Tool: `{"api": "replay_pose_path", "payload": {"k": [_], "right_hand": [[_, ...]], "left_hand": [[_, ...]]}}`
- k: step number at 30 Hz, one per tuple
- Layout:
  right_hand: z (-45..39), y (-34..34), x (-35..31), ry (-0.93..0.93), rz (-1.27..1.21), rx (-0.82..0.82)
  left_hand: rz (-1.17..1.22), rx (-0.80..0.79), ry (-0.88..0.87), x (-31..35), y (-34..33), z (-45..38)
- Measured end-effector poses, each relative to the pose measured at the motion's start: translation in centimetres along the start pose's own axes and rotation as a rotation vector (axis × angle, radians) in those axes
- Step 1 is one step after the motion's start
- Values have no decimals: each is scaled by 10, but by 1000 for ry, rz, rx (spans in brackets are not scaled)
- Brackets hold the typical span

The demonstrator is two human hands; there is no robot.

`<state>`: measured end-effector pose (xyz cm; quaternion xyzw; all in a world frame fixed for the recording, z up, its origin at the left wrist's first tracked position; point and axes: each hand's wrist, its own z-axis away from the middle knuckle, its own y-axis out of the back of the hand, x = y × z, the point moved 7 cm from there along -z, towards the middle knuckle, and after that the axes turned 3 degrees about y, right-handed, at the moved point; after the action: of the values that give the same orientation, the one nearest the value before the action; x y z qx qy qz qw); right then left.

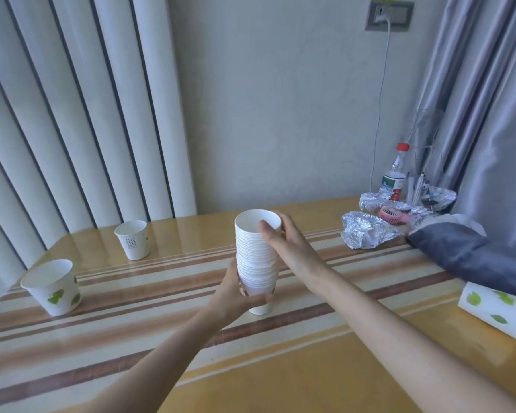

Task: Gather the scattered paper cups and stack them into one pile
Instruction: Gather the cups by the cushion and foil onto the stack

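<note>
We are seeing the left hand [236,290] closing its grip around the cup stack [256,260] low down, the right hand [283,242] pinching its rim (centre of the striped bench [280,368]); loose cups [133,239] sitting at ten o'clock.

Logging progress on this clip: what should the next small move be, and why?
Probably free the left hand and reach for the white paper cup with small print. Both hands grip the tall white cup stack, right hand at its rim, while that cup stands apart, upright.
</note>
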<state>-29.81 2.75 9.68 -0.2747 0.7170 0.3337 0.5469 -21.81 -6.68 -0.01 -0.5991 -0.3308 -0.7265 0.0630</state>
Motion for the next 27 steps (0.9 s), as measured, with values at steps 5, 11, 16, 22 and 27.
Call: {"api": "replay_pose_path", "payload": {"k": [5, 11, 16, 22, 27], "right_hand": [[28, 42, 17, -26, 14, 141], [99, 122, 75, -122, 376, 218], [141, 231, 94, -119, 850, 597], [166, 315, 116, -419, 1130, 766], [153, 299, 108, -349, 1522, 401]], "left_hand": [[38, 245, 99, -22, 15, 50], [-138, 126, -62, -12, -27, 90], [-232, -19, -188, 34, -83, 87], [-280, -56, -205, 44, -108, 78], [-271, -51, -199, 44, -104, 80]]}}
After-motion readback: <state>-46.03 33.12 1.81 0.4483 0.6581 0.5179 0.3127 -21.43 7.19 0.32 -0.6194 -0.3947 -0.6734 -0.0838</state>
